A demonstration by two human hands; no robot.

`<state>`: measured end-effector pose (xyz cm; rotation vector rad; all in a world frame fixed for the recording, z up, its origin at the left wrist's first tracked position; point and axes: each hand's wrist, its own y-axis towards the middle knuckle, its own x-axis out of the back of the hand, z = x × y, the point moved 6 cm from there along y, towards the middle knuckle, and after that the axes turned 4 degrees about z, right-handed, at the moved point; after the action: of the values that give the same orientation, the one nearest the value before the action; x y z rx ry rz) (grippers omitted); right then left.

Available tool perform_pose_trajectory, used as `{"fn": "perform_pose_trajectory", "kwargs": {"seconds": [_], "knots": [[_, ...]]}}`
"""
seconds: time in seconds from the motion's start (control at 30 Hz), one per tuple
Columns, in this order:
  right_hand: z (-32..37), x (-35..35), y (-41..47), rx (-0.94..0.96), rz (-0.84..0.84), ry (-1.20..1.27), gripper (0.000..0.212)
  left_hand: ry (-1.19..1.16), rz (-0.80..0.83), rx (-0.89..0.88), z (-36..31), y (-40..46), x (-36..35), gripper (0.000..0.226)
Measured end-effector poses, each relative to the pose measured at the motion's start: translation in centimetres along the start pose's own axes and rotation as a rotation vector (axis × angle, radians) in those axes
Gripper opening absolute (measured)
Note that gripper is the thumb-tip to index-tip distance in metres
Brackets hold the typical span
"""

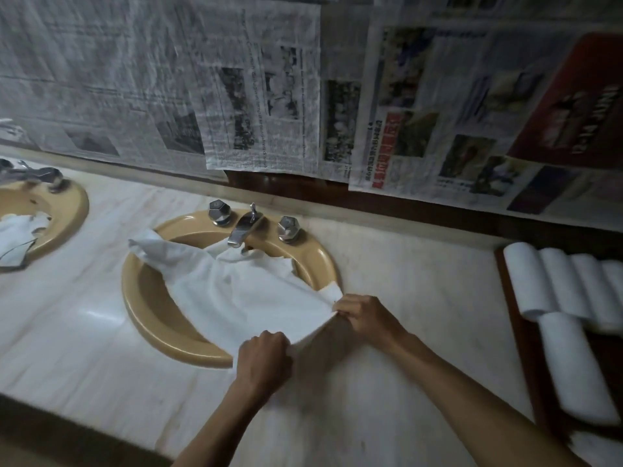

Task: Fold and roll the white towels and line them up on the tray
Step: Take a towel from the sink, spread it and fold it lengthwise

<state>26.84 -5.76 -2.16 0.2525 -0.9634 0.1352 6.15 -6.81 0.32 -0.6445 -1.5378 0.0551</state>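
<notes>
A white towel lies spread across the tan oval sink in the middle of the counter, its far end bunched near the faucet. My left hand grips the towel's near edge at the sink's front rim. My right hand pinches the towel's right corner just past the sink's right rim. The edge between my hands is lifted off the counter. At the far right stands a dark wooden tray holding several rolled white towels in a row, with one more roll in front of them.
A chrome faucet with two knobs stands at the back of the sink. A second tan sink at the left holds more white cloth. The pale marble counter runs between sink and tray. Newspaper covers the wall behind.
</notes>
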Motion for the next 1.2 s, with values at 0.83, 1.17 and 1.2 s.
{"fn": "perform_pose_trajectory", "kwargs": {"seconds": [0.83, 1.17, 1.2], "knots": [[-5.9, 1.7, -23.7, -0.878, 0.423, -0.201, 0.095, -0.144, 0.084, -0.118, -15.7, -1.2, -10.8, 0.072], [-4.9, 2.7, -22.2, -0.987, -0.034, -0.184, 0.046, -0.152, 0.043, -0.375, -18.5, 0.6, -8.8, 0.050], [-4.1, 2.1, -22.5, -1.014, 0.015, -0.182, 0.047, -0.137, 0.041, -0.407, -17.8, 0.8, -9.2, 0.057]]}}
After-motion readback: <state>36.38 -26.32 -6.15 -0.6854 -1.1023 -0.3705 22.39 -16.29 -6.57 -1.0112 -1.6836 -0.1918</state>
